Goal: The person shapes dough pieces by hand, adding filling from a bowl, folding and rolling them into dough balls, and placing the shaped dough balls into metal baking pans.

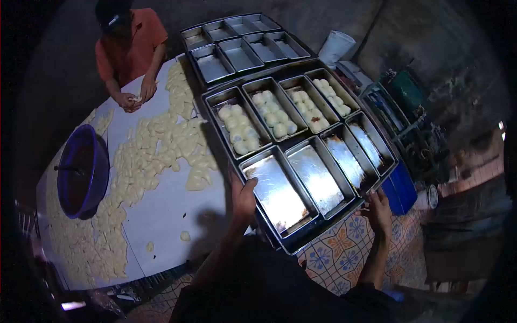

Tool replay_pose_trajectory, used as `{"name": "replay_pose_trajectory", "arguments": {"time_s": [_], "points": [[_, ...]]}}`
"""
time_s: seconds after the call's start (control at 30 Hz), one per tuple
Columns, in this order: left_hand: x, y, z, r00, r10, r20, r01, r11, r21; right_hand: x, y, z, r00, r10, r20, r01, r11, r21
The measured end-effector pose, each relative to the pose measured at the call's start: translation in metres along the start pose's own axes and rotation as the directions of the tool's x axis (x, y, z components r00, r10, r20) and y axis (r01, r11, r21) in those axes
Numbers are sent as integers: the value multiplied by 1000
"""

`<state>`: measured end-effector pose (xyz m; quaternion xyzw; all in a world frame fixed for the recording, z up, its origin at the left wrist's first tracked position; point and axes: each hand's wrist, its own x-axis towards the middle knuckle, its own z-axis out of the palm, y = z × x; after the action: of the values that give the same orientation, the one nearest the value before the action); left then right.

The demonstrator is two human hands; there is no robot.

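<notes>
My left hand (243, 200) grips the left edge of a dark metal tray (292, 248), its thumb over the rim. At the tray's lower right corner, my right hand (377, 211) holds the edge with bent fingers. The tray carries rectangular loaf pans in two rows. Four pans in the far row hold pale dough balls (273, 114). Those in the near row, such as the shiny pan (277, 191), are bare inside. Another tray of bare pans (239, 54) lies beyond it.
Many dough pieces (156, 140) cover much of the white table (172, 215). A purple basin (83, 172) stands at left. Across the table, a person in an orange shirt (141, 43) handles a small dough piece. A white bucket (336, 46) and green machinery (404, 91) are at right.
</notes>
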<state>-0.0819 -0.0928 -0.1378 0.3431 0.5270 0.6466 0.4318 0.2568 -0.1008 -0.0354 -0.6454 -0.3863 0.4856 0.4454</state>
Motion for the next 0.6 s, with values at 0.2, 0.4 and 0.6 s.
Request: {"name": "replay_pose_trajectory", "arguments": {"time_s": [0.2,0.4,0.6], "points": [[-15,44,-5,996,91,14,-92,976,198,-79,-37,0,896,-390,213,441,841,-314],[-75,60,-168,996,36,77,-50,980,192,-145,13,176,274,-559,782,155,829,538],[-124,57,-353,914,119,-388,26,937,349,-163,116,406,656,-162,737,459,861,-219]]}}
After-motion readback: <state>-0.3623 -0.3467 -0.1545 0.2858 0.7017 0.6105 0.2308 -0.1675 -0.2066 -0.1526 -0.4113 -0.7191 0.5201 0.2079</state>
